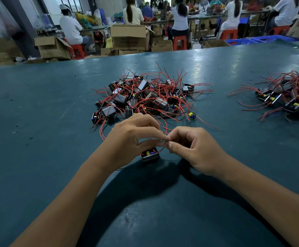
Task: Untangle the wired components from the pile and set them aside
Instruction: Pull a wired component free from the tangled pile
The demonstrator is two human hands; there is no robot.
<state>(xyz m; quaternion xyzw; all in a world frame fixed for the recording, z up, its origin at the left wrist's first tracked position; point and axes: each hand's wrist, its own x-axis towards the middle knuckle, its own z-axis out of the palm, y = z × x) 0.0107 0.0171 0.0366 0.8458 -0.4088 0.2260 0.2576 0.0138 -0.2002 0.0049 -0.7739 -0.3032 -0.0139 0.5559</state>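
— So what have I got in the fingers right now?

— Both hands meet over one small black part [149,155] with yellow and blue bits on top. It sits on the table [38,104] just under my left hand [136,138], touching the thumb side. Its thin red wire [162,148] curves up from it into the pinch.

— Who's pinching?

— My left hand nips the wire between thumb and forefinger, other fingers curled. My right hand [191,145] pinches the same wire, fingertip to fingertip with the left.

— And past the grip?

— Just beyond my knuckles lies the pile [145,97]: black boxy parts knotted in red wires, a few strands reaching right up to my fingers. Far off to the right of the grip is a second heap [291,98] of the same parts. Behind the table, cardboard boxes [127,36], and people seated on red stools [179,42].
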